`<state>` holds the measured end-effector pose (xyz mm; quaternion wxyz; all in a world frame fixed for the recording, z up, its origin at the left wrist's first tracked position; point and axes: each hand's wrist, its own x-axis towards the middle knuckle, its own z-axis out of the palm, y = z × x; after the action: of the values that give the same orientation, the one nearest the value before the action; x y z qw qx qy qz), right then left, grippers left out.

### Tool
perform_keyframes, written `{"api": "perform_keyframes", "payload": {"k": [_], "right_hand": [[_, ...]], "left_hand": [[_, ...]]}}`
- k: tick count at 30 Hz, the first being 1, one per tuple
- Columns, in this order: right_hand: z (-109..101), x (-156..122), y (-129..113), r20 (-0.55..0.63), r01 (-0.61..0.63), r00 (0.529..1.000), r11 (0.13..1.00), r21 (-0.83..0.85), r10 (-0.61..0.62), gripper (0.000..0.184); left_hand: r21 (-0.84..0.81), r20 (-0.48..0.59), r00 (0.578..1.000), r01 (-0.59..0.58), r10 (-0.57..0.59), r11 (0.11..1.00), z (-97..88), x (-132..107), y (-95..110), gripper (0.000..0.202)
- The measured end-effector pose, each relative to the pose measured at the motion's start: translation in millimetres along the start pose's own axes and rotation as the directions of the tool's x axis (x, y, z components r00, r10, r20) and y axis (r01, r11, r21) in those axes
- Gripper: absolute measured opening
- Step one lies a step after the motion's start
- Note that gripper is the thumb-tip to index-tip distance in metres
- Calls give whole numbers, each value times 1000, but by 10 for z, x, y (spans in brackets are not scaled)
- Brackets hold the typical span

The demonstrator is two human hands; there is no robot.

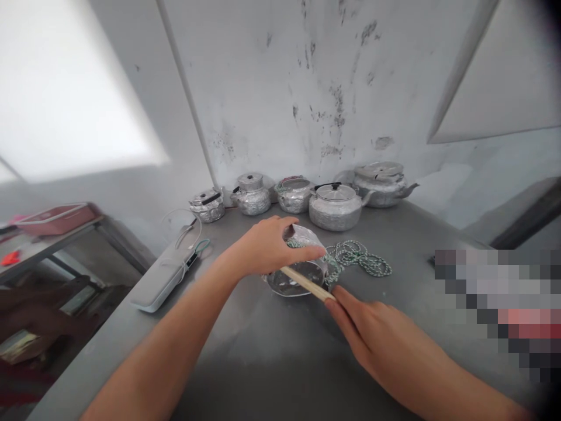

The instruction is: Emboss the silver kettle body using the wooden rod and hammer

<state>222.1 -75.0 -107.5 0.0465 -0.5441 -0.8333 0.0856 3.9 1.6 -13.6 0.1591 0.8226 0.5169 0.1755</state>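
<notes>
A dented silver metal pot (309, 235) lies tipped on the grey table, its opening facing me. My left hand (274, 245) grips it from above, with thumb and fingers apart around its upper side. In my right hand (362, 318) is a light wooden stick (309, 285), held near its close end and slanting across the pot's opening. Its far end is hidden at my left hand. Green-and-white cord (335, 269) is wound about the pot's side, and a loose coil of the same cord (366, 258) lies to the right.
Along the wall stand several silver kettles and pots, among them a lidded pot (335, 211) and a spouted kettle (381, 187). A grey case (164, 275) with a cable lies at left. Beyond the table's left edge, a pink container (59, 221) sits on another table.
</notes>
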Motion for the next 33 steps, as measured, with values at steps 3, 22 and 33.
{"api": "perform_keyframes", "payload": {"k": [3, 22, 33], "right_hand": [[3, -1, 5, 2, -22, 1000, 1000, -10, 22, 38], [31, 18, 35, -15, -52, 999, 998, -35, 52, 35], [8, -26, -6, -7, -88, 996, 996, -27, 88, 29]], "left_hand": [[3, -5, 1000, -7, 7, 1000, 1, 1, -3, 99], [32, 9, 1000, 25, -25, 999, 6, 3, 20, 103], [46, -7, 998, 56, -56, 997, 42, 0, 19, 106]]}}
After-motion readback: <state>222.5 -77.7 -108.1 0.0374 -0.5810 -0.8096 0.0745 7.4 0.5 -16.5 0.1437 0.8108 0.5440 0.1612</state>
